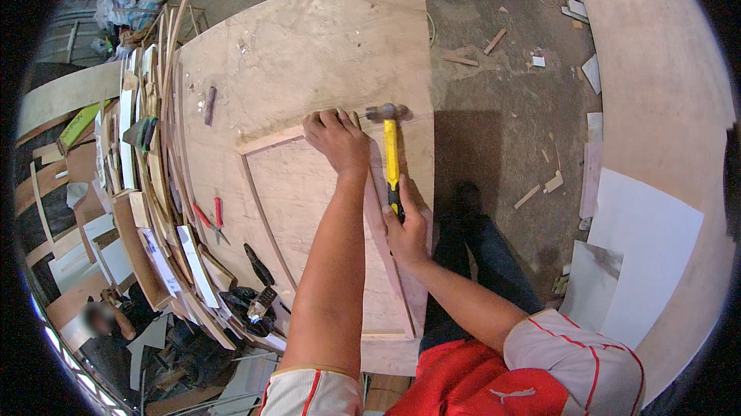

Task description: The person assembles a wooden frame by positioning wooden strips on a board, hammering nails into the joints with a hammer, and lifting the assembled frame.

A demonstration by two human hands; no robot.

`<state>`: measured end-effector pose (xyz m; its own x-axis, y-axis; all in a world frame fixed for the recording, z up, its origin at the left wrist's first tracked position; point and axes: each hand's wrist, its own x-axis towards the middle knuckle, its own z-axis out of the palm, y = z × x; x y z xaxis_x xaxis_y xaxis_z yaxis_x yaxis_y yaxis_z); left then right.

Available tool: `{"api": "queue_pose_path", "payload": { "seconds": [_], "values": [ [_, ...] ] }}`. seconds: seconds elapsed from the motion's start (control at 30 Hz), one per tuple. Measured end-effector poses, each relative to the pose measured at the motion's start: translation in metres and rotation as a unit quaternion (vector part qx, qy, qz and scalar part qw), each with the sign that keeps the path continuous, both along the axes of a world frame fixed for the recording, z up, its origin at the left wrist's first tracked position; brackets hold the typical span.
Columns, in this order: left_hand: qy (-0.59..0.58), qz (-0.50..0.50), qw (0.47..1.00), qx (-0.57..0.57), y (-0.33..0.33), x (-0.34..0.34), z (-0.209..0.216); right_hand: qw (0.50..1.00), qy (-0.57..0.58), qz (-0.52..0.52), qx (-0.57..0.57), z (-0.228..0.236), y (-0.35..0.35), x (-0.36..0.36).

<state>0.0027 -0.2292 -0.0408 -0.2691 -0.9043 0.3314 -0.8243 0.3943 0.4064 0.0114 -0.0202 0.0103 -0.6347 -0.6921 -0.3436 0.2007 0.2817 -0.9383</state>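
A rectangular frame of thin wooden strips [270, 140] lies on a plywood-topped table. My left hand [337, 140] is closed over the frame's far right corner, fingers curled around the wood. Whether a nail is also pinched there is too small to make out. In my right hand [407, 235] is a ball-peen hammer [391, 155] with a yellow and black handle, gripped low. Its metal head is just right of my left fingertips, beside the frame's corner.
Red-handled pliers [217, 215], a black-handled tool [258, 265] and a short dark stick [210, 106] lie on the plywood [332, 38]. Stacked wooden strips [158, 138] line the left side. Offcuts litter the floor; large boards [648, 69] stand right. Another person [104, 319] is at lower left.
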Motion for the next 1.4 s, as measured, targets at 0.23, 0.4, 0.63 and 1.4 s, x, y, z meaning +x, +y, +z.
{"api": "queue_pose_path", "payload": {
  "seconds": [0.23, 0.4, 0.63, 1.4],
  "values": [
    [0.008, 0.026, 0.997, 0.066, 0.004, -0.001, 0.002, 0.999, 0.027, -0.016, 0.039, -0.003, -0.001, 0.011],
    [0.02, 0.016, 0.998, 0.054, 0.003, 0.0, 0.006, 0.997, 0.068, -0.002, 0.025, 0.003, -0.008, 0.007],
    [0.018, 0.013, 0.998, 0.051, 0.001, 0.003, 0.001, 0.998, 0.065, 0.002, 0.022, 0.004, -0.009, 0.004],
    [0.026, 0.001, 1.0, 0.0, 0.0, 0.001, -0.001, 0.997, 0.06, -0.029, 0.034, 0.011, -0.011, -0.009]
  ]
}}
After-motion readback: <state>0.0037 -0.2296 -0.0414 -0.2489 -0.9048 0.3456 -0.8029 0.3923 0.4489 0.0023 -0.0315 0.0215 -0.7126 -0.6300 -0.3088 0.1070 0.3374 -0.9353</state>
